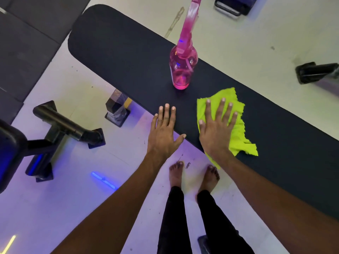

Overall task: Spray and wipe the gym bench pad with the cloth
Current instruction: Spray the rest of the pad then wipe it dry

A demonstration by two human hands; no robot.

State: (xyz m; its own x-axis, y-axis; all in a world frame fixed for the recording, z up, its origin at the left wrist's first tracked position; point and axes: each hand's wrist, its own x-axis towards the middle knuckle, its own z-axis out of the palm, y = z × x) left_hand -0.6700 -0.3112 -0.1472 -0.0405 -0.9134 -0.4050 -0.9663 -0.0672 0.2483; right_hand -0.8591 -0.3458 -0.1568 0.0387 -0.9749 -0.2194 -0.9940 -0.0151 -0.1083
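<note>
A long black bench pad [119,48] runs from upper left to lower right. A pink see-through spray bottle [182,66] stands upright on it, untouched. Just in front of the bottle lies a lime-green cloth [238,136], partly hanging over the pad's near edge. My right hand [216,129] lies flat on the cloth, fingers spread, pressing it onto the pad. My left hand [165,132] is flat and open at the pad's near edge, left of the cloth, fingertips on the pad and holding nothing.
My bare feet [192,176] stand on the pale floor just under the pad's near edge. A black bench frame leg [64,123] and a support post [117,109] are on the left. Another black frame foot [317,72] lies at the right, dark floor mats [27,43] at the upper left.
</note>
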